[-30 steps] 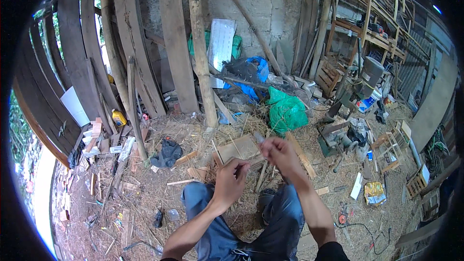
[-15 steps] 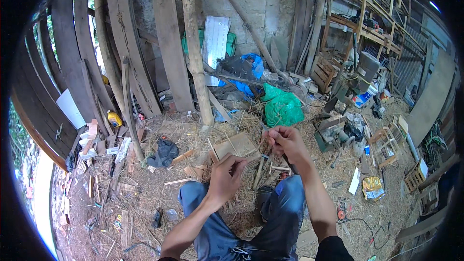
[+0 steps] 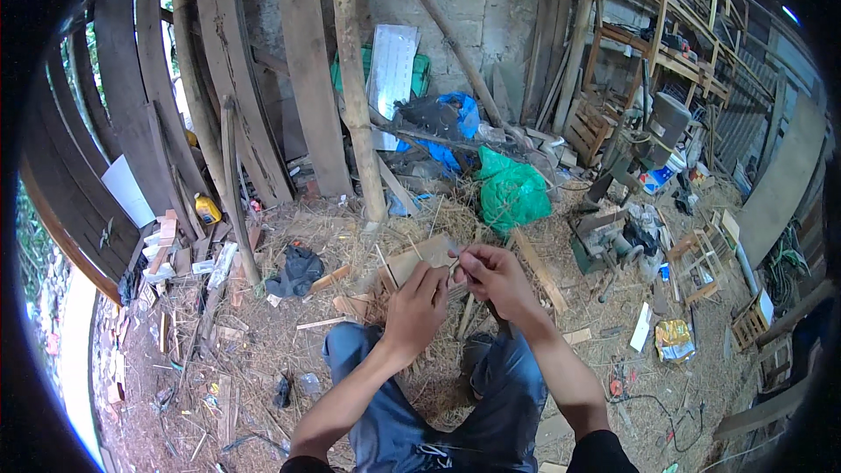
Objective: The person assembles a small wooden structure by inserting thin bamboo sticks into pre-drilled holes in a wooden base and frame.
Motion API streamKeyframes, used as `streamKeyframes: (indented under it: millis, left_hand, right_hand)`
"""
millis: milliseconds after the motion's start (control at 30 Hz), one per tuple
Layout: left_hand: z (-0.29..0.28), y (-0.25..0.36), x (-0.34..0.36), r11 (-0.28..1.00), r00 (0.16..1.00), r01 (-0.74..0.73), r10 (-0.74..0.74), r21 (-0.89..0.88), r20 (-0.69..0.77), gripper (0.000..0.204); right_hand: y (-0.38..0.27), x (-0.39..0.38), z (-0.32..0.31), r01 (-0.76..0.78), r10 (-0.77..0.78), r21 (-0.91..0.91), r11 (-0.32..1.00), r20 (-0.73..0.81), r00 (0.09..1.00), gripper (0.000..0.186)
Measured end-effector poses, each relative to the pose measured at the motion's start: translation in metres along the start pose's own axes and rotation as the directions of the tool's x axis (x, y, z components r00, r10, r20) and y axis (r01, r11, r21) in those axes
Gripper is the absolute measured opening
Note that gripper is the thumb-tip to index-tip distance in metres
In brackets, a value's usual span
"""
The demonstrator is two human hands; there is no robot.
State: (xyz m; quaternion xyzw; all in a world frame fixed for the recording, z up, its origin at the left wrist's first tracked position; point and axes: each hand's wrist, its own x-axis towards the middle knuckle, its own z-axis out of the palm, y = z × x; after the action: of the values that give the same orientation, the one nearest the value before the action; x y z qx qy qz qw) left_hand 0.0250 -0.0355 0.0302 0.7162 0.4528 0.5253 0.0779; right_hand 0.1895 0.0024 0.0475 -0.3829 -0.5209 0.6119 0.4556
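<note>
Over my knees my two hands meet, fingertips almost touching. My left hand [image 3: 410,314] is closed in a pinch on a thin pale strip [image 3: 455,273], mostly hidden by the fingers. My right hand [image 3: 501,280] wraps round a knife [image 3: 503,324]; its dark handle end shows below the hand, and a short grey tip stands out past the thumb. The knife meets the strip between the hands. Below and beyond them on the ground lies a flat wooden board [image 3: 419,256] among straw and shavings.
A green plastic bag [image 3: 512,193] lies ahead, beside a wooden post [image 3: 357,105]. A black bag [image 3: 300,270] sits left, a yellow bottle [image 3: 207,208] further off. To the right are a wooden plank [image 3: 539,270], a small wooden frame [image 3: 698,264] and a gold wrapper [image 3: 674,341].
My right hand has moved left and slightly down with the knife, from apart to against my left hand. The left hand has shifted slightly up and right.
</note>
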Motion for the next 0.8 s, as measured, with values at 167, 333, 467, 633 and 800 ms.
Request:
streamKeyframes:
  millis: [167,333,467,633,800]
  left_hand:
    - [-0.003,0.001,0.0,0.953,0.979,-0.204,0.192,0.225,0.074,0.015]
    - [-0.012,-0.003,-0.01,0.938,0.966,-0.225,0.179,0.264,0.189,0.026]
    - [-0.019,0.003,-0.017,0.957,0.979,-0.145,0.102,0.25,0.178,0.024]
    - [-0.033,-0.019,-0.016,0.974,0.995,-0.089,0.079,0.209,0.054,0.015]
    - [-0.008,-0.011,0.002,0.937,0.983,-0.186,0.18,0.297,0.049,0.018]
  right_hand:
    - [-0.007,0.011,-0.016,0.0,-0.002,0.021,1.0,0.068,0.998,0.019]
    - [-0.011,0.023,-0.038,-0.006,0.005,0.033,0.999,0.036,0.999,0.017]
    - [-0.004,0.033,-0.069,0.089,-0.102,-0.061,0.994,-0.255,0.961,0.019]
    - [-0.02,0.016,-0.1,0.283,-0.302,-0.107,0.953,-0.274,0.913,0.024]
    - [0.004,0.003,0.0,0.055,-0.054,0.024,0.998,-0.044,0.998,0.026]
